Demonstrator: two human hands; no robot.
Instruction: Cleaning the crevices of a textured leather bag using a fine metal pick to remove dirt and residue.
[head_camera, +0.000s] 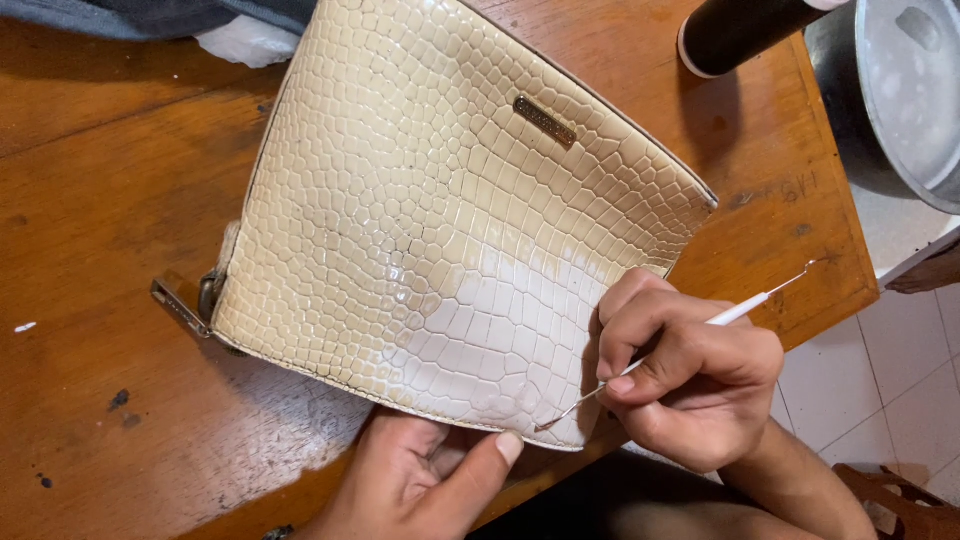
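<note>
Your cream handbag (440, 220) lies flat on the wooden table (100, 250), glossy and embossed in a crocodile-scale pattern, darker beige up top and paler toward the lower edge, with a small metal plate (545, 121) on its face and a metal zip pull (180, 305) sticking out at its left corner. Your left hand (425, 485) comes up from below the table edge, its grip partly closed, thumb pressed on the bag's lower rim and fingers tucked beneath it. To the right, your right hand (685, 375) is curled tight, pinching a thin white-handled pick (735, 313) whose wire tip touches the bag's bottom seam just beside your left thumb. Further right, a dark cylinder (745, 30) and a metal pot (895, 90) sit at the table's far corner
</note>
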